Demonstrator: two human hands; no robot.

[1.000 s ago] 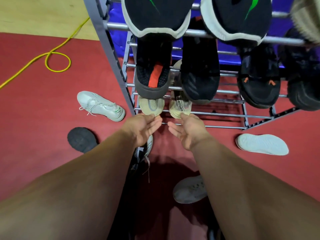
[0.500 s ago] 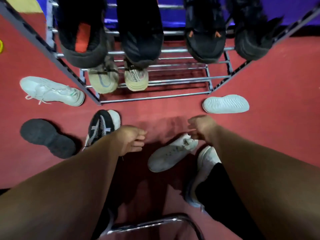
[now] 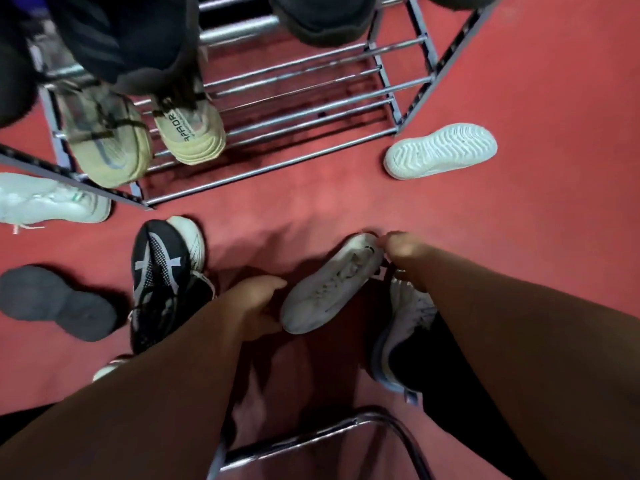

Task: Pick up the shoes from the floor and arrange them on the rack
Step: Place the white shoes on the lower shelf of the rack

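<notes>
A white sneaker (image 3: pixel 332 285) lies slanted on the red floor in the middle of the head view. My left hand (image 3: pixel 256 306) curls round its near, lower-left end. At the shoe's far end my right hand (image 3: pixel 405 258) grips it with bent fingers. The metal rack (image 3: pixel 294 109) stands just beyond, with a beige pair (image 3: pixel 110 143) (image 3: pixel 190 133) on the left of its bottom shelf. Dark shoes (image 3: pixel 131 39) fill the shelves above.
On the floor lie a white shoe sole-up (image 3: pixel 440 150) at the right, a white sneaker (image 3: pixel 45 199) at far left, a black-and-white sneaker (image 3: pixel 162 278) and a black shoe sole-up (image 3: pixel 59 303). My own shod foot (image 3: pixel 405 327) and a chrome tube frame (image 3: pixel 311 441) are close below.
Both hands came down from the beige pair on the rack's bottom shelf to the floor and took hold of the white sneaker. The view tilted downward.
</notes>
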